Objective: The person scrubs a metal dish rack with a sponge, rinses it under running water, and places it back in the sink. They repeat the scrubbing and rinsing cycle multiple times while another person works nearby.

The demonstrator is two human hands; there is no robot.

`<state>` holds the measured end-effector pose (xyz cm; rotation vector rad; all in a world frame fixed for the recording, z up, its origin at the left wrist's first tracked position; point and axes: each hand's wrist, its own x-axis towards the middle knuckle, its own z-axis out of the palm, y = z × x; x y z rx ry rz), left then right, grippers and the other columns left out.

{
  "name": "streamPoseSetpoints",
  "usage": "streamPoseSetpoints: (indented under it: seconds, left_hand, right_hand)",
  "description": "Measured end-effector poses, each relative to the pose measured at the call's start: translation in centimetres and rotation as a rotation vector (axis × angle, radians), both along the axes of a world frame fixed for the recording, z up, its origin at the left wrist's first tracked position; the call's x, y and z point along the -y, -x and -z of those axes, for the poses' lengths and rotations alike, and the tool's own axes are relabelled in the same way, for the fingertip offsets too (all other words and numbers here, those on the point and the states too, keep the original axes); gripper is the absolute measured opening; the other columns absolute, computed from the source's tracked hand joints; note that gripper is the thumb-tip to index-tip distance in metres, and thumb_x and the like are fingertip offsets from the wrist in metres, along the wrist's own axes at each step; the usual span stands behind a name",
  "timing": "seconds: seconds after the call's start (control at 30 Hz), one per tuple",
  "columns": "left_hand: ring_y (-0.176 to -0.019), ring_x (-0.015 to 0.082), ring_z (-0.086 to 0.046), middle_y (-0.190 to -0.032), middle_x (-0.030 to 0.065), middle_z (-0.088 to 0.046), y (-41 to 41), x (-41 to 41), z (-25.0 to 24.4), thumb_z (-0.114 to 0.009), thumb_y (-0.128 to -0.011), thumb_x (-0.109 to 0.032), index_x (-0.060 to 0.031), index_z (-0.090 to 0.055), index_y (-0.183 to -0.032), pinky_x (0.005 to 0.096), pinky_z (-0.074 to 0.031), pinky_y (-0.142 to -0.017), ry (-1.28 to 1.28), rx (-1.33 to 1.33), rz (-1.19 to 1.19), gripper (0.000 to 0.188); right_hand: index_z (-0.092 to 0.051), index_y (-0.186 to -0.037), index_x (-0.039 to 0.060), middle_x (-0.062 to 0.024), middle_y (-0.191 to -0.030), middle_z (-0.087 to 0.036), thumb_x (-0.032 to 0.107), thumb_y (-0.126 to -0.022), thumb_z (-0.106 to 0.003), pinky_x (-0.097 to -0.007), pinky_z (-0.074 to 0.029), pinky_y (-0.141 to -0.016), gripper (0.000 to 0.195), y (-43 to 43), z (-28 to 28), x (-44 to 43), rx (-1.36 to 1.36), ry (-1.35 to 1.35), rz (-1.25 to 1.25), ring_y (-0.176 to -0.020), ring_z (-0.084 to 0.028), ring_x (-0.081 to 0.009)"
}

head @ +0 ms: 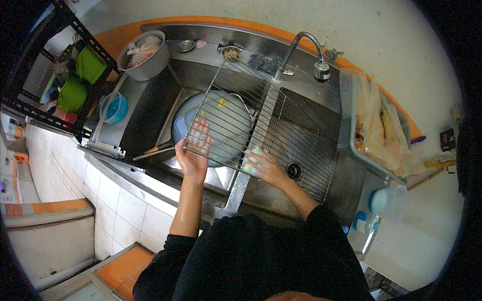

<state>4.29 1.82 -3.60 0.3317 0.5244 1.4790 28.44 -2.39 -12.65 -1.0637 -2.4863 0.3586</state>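
A metal wire rack (285,128) spans the two basins of a stainless steel sink at a tilt. My left hand (194,152) grips its near left corner, palm up, with the fingers beneath the wires and suds on them. In my right hand (269,169) is a pale green and white sponge (251,160), pressed on the rack's near edge; the hand is blurred. Below the rack, in the left basin, sits a large round pan (233,113) of cloudy water with yellow bits and a wire frame in it. A wooden handle (160,147) sticks out beside it.
A curved faucet (301,45) rises behind the divider, near a dark scouring pad (264,63). At left are a metal pot (145,56) with a plastic bag and a tub of blue liquid (115,108). A grey bin (352,131) with bags borders the right basin, beside a plastic bottle (363,222).
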Motion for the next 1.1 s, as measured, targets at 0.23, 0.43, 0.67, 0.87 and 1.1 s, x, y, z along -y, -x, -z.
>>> streamPoseSetpoints:
  seconds: [0.23, 0.43, 0.67, 0.87, 1.1]
  left_hand:
    - [-0.124, 0.0248, -0.032, -0.134, 0.0146, -0.033, 1.1, -0.1, 0.0, -0.044, -0.08, -0.027, 0.0033, -0.03, -0.128, 0.034, -0.024, -0.102, -0.038, -0.062, -0.009, 0.059]
    - [-0.126, 0.0272, -0.029, -0.136, 0.0167, -0.029, 1.3, 0.0, -0.8, -0.046, -0.081, -0.022, 0.0026, -0.028, -0.129, 0.0373, -0.021, -0.105, -0.043, -0.105, -0.024, 0.057]
    - [-0.12, 0.0283, -0.038, -0.13, 0.0175, -0.037, 2.8, -0.2, -1.8, -0.046, -0.082, -0.018, 0.0014, -0.03, -0.129, 0.0367, -0.032, -0.097, -0.043, -0.494, 0.055, 0.054]
    - [-0.07, 0.0207, -0.063, -0.091, 0.0146, -0.06, 3.3, -4.9, -3.5, -0.049, -0.088, -0.029, 0.0014, -0.045, -0.11, 0.0289, -0.049, -0.065, 0.022, -1.157, 0.373, 0.038]
    - [-0.073, 0.024, -0.063, -0.091, 0.0179, -0.061, 2.2, -9.5, -3.5, -0.041, -0.091, -0.032, -0.0018, -0.041, -0.106, 0.031, -0.05, -0.061, 0.009, -1.169, 0.646, 0.034]
  right_hand:
    - [-0.039, -0.129, 0.0173, -0.0099, -0.141, -0.021, 0.009, -0.079, -0.052, -0.0547, -0.013, -0.102, 0.053, 1.1, 1.1, 2.9, -0.348, 0.211, 0.441, -0.13, -0.015, -0.035]
    - [-0.033, -0.133, 0.0173, -0.0102, -0.144, -0.011, 0.011, -0.084, -0.047, -0.0443, -0.008, -0.106, 0.051, 9.0, -2.9, -2.8, -0.537, 0.163, 0.227, -0.131, -0.012, -0.0348]
    - [-0.042, -0.126, 0.0286, -0.0068, -0.142, -0.017, 0.048, -0.073, -0.059, -0.0581, -0.006, -0.101, 0.059, 9.5, -5.3, -4.0, -0.306, 0.107, 0.072, -0.131, -0.01, -0.0325]
    - [-0.049, -0.118, 0.0228, -0.0094, -0.138, -0.027, 0.044, -0.061, -0.072, -0.0578, -0.009, -0.101, 0.065, 1.3, -0.7, 0.8, -0.313, 0.12, 0.206, -0.13, -0.017, -0.0322]
    - [-0.054, -0.107, 0.0116, -0.0131, -0.133, -0.033, 0.015, -0.064, -0.074, -0.0426, -0.028, -0.1, 0.048, -3.7, 3.3, 6.7, -0.516, 0.257, 0.388, -0.125, -0.028, -0.0333]
